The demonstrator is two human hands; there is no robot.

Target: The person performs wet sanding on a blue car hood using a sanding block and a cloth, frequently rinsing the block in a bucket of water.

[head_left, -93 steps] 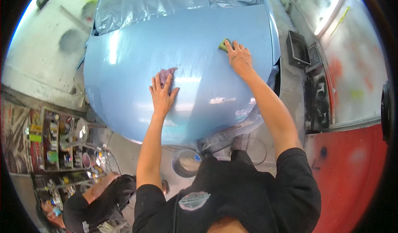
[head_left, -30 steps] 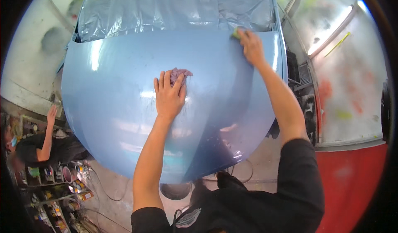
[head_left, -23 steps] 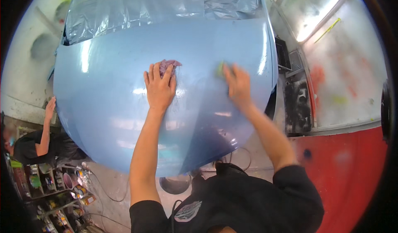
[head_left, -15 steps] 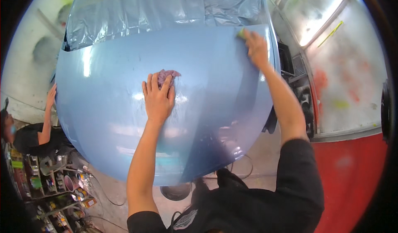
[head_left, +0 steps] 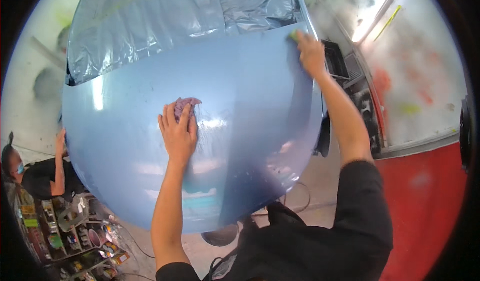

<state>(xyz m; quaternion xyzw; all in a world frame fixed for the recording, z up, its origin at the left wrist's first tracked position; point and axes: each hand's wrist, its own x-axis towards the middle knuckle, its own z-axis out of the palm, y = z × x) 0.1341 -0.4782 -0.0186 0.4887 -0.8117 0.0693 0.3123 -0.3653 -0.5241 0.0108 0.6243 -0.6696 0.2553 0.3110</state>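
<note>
A light blue car hood [head_left: 240, 96] spreads in front of me, glossy and wet in streaks near its middle. My left hand [head_left: 178, 138] rests on the middle of it, fingers closed on a crumpled mauve cloth [head_left: 187, 104] that pokes out past the fingertips. At the far right corner of the hood, beside its edge, my right hand [head_left: 312, 56] grips a small yellow-green pad [head_left: 294, 34] pressed to the surface. Most of that pad is hidden by the fingers, so I cannot tell whether it is a sponge or a sanding block.
Silvery plastic sheeting [head_left: 165, 26] covers the car beyond the hood. At the left, a masked co-worker [head_left: 45, 176] has a hand on the hood's edge. A cluttered shelf [head_left: 75, 231] stands lower left. A round dark bucket-like thing [head_left: 220, 236] sits on the floor below the hood.
The view has tilted and shifted, so the hood appears turned. My right hand, with the pad, is closer to the hood's right edge. The left hand keeps the cloth on the hood.
</note>
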